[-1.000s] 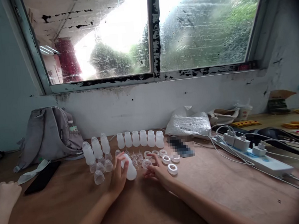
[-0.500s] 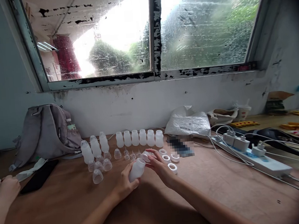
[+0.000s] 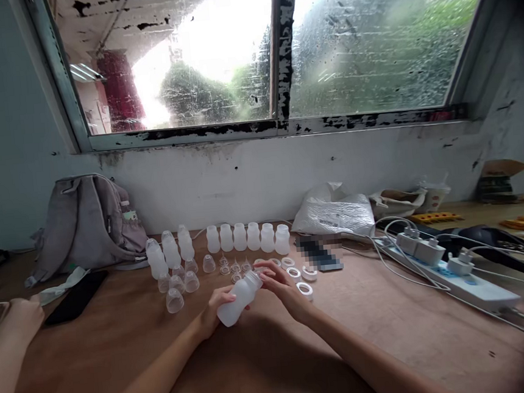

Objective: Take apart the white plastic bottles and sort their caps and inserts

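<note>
My left hand (image 3: 214, 311) is wrapped round a frosted baby bottle (image 3: 236, 303), which lies tilted with its neck up to the right. At the neck, the fingers of my right hand (image 3: 282, 285) are closed on a pale bottle collar, mostly hidden by them. Several white collar rings (image 3: 304, 290) lie just right of that hand. Behind the held bottle stand clear teats (image 3: 236, 266). Clear dome caps (image 3: 174, 301) sit to the left, near three capped bottles (image 3: 157, 262). A row of uncapped bottles (image 3: 240, 237) stands farther back.
A phone (image 3: 319, 254) and a silver plastic bag (image 3: 334, 214) lie behind the rings. To the right is a power strip (image 3: 476, 288) with chargers and cables. At left are a grey backpack (image 3: 92, 223), a black phone-like slab (image 3: 76, 298) and another person's hand (image 3: 27, 321).
The bottle has tipped further over, its base swinging left and down. My right fingers have come onto its neck with the collar, which was held just above the mouth. The view has shifted slightly.
</note>
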The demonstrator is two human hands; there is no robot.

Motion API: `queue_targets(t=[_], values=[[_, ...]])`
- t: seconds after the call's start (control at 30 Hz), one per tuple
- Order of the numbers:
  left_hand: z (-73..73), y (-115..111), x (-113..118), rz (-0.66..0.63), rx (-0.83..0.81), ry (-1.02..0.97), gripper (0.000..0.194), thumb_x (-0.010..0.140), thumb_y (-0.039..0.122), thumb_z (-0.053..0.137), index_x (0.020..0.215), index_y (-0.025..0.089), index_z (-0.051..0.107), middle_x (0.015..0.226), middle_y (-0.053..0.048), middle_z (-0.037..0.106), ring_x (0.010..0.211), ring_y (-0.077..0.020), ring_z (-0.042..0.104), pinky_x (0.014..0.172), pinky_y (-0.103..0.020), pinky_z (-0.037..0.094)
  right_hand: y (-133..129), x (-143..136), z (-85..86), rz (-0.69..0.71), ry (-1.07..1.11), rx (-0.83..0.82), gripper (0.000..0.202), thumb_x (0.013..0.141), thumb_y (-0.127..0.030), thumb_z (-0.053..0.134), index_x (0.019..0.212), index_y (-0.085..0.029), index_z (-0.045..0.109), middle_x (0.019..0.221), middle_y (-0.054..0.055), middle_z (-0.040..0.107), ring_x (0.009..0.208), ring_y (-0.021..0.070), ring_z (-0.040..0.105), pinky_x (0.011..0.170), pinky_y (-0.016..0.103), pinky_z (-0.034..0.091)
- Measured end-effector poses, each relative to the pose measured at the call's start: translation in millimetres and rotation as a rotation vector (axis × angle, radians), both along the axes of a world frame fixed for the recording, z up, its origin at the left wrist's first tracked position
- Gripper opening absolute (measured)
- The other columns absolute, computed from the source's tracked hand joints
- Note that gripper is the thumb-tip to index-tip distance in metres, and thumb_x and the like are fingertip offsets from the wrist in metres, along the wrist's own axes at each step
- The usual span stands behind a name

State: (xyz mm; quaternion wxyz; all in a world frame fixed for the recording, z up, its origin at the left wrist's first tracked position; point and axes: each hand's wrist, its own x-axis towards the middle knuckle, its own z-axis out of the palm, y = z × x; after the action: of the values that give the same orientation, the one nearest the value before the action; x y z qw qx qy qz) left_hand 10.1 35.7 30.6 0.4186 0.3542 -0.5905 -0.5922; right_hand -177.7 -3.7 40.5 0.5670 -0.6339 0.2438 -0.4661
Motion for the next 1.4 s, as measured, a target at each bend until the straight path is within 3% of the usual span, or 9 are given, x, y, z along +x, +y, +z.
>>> queue_targets(t=[0.1,0.4,0.5,0.73,0.83,0.9,1.03,1.23,1.4], values=[[1.6,0,1,-0.006,0.069,0.025,0.037,0.074,0.031,0.035,0.096,0.012,0.058,0.074,-0.007,0.062,0.055,-0.0127,0.05,0.051,-0.023,0.034,-4,-5,5.7,0.049,0.046,0.009,0.034,0.076,-0.034,0.055,0.108,-0.026,0.044,0.077,0.0,0.055,0.077,0.0151,0.054,0.076,0.033,0.042],[8.7,-2,8,-0.04,0.281,-0.022,0.043,0.077,0.034,0.027,0.087,0.012,0.062,0.07,-0.007,0.064,0.054,-0.013,0.051,0.049,-0.022,0.036,-14,-17,13.2,0.116,0.201,-0.096,0.027,0.069,-0.035,0.063,0.088,-0.018,0.056,0.087,0.003,0.056,0.077,0.0137,0.051,0.068,0.027,0.043],[10.8,-1,9,-0.012,0.291,-0.075,0.046,0.079,0.035,0.025,0.088,0.009,0.063,0.071,-0.008,0.064,0.055,-0.0132,0.052,0.05,-0.022,0.036,-17,-17,10.5,0.08,0.192,-0.114,0.025,0.067,-0.033,0.064,0.086,-0.017,0.059,0.086,0.004,0.055,0.073,0.0132,0.051,0.061,0.026,0.043],[3.7,-5,15,-0.074,0.282,0.058,0.047,0.08,0.035,0.028,0.093,0.005,0.061,0.069,-0.01,0.065,0.05,-0.0109,0.052,0.05,-0.021,0.035,-17,-15,9.6,0.054,0.175,-0.103,0.026,0.065,-0.03,0.066,0.086,-0.017,0.059,0.083,0.003,0.056,0.069,0.0119,0.051,0.061,0.026,0.044],[4.1,-4,16,-0.11,0.282,0.093,0.047,0.08,0.035,0.029,0.094,0.004,0.061,0.071,-0.011,0.066,0.05,-0.0113,0.052,0.05,-0.022,0.035,-18,-14,7.3,0.023,0.253,-0.109,0.026,0.067,-0.036,0.064,0.082,-0.016,0.057,0.068,0.001,0.056,0.057,0.0101,0.051,0.048,0.022,0.04],[6.2,-2,15,-0.144,0.283,0.095,0.046,0.08,0.033,0.029,0.094,0.004,0.062,0.073,-0.012,0.066,0.051,-0.0115,0.053,0.05,-0.021,0.035,-19,-13,4.7,-0.016,0.362,-0.119,0.028,0.071,-0.043,0.057,0.07,-0.015,0.055,0.051,-0.002,0.05,0.042,0.0072,0.044,0.038,0.019,0.032],[10.7,2,13,-0.168,0.29,0.038,0.043,0.08,0.031,0.031,0.092,0.006,0.063,0.074,-0.01,0.066,0.054,-0.0119,0.054,0.051,-0.021,0.035,-19,-14,4.1,-0.072,0.542,-0.124,0.05,0.08,-0.053,0.037,0.05,-0.015,0.046,0.034,-0.005,0.037,0.029,0.0041,0.032,0.032,0.018,0.021],[6.7,-1,13,-0.172,0.29,0.067,0.042,0.079,0.033,0.031,0.088,0.008,0.064,0.073,-0.009,0.067,0.052,-0.0119,0.054,0.048,-0.021,0.036,-13,-20,15.8,0.121,0.425,-0.033,0.031,0.073,-0.047,0.053,0.079,-0.017,0.048,0.054,-0.005,0.05,0.037,0.0057,0.043,0.033,0.016,0.03],[-2.6,-9,16,-0.174,0.309,0.094,0.041,0.077,0.036,0.035,0.086,0.008,0.063,0.073,-0.01,0.066,0.052,-0.0127,0.054,0.047,-0.021,0.038,-13,-17,16.6,0.141,0.299,-0.066,0.028,0.07,-0.04,0.059,0.081,-0.016,0.05,0.058,-0.005,0.049,0.045,0.0074,0.048,0.041,0.02,0.039]])
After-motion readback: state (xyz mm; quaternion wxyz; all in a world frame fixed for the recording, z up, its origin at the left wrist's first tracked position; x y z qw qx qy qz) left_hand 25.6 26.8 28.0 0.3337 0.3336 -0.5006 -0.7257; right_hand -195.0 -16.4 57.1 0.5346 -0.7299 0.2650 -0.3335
